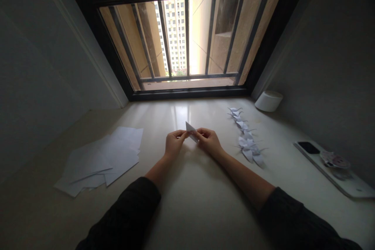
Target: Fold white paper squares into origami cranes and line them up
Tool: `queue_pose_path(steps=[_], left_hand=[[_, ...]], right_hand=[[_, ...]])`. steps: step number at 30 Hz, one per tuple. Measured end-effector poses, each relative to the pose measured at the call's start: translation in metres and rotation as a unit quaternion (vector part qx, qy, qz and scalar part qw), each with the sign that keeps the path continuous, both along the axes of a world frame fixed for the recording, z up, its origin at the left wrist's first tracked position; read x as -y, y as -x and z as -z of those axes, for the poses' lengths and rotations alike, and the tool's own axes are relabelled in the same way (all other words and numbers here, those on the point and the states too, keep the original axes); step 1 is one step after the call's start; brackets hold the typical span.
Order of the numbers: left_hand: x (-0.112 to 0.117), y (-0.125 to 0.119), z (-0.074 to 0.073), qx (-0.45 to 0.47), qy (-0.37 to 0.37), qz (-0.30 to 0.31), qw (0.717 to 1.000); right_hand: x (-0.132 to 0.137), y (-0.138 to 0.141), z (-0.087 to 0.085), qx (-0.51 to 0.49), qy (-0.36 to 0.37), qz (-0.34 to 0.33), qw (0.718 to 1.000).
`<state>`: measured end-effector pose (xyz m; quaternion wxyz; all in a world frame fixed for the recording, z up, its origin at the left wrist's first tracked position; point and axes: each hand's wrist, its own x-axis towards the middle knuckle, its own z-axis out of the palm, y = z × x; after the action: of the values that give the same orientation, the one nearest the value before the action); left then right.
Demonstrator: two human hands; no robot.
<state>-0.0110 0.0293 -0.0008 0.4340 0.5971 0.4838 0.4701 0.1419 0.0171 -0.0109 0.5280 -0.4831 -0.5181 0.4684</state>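
Observation:
A small folded piece of white paper (191,128) is held up between my two hands, its pointed tip upward, just above the pale sill. My left hand (175,140) pinches its left side between thumb and fingers. From the right, my right hand (209,140) grips the other side the same way. The fingers cover part of the folds, so the paper's full shape is hidden. To the right of my right hand stands a row of several folded white paper cranes (247,142).
Loose white paper sheets (96,158) lie overlapping at the left. A phone (331,172) with a round grip rests at the right. A white round container (268,100) stands in the back right corner, near the dark-framed, barred window (187,94).

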Motion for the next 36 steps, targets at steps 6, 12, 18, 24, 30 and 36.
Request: queue_pose_path(steps=[6, 12, 18, 24, 30, 36], left_hand=[[0.0010, -0.0008, 0.0004, -0.013, -0.010, 0.003, 1.000], [0.0021, -0.0013, 0.0010, -0.060, -0.030, 0.015, 0.998], [0.0045, -0.0031, -0.0021, -0.081, -0.057, 0.019, 0.995], [0.0044, -0.0028, -0.0006, -0.073, -0.028, 0.052, 0.996], [0.0034, -0.0020, 0.0014, -0.065, -0.014, 0.045, 0.997], [0.0058, -0.0029, 0.0023, -0.120, -0.028, 0.060, 0.991]], right_hand=[[-0.0022, -0.0015, 0.0017, 0.013, -0.019, 0.026, 0.999], [-0.0052, -0.0041, 0.0054, -0.001, -0.013, 0.030, 0.999], [-0.0054, -0.0037, 0.0034, -0.029, -0.030, 0.026, 0.999], [-0.0040, -0.0024, -0.0006, -0.098, -0.015, 0.023, 0.995], [-0.0051, -0.0041, 0.0016, -0.064, -0.001, 0.011, 0.998], [-0.0020, -0.0047, -0.0006, -0.015, -0.028, -0.030, 0.999]])
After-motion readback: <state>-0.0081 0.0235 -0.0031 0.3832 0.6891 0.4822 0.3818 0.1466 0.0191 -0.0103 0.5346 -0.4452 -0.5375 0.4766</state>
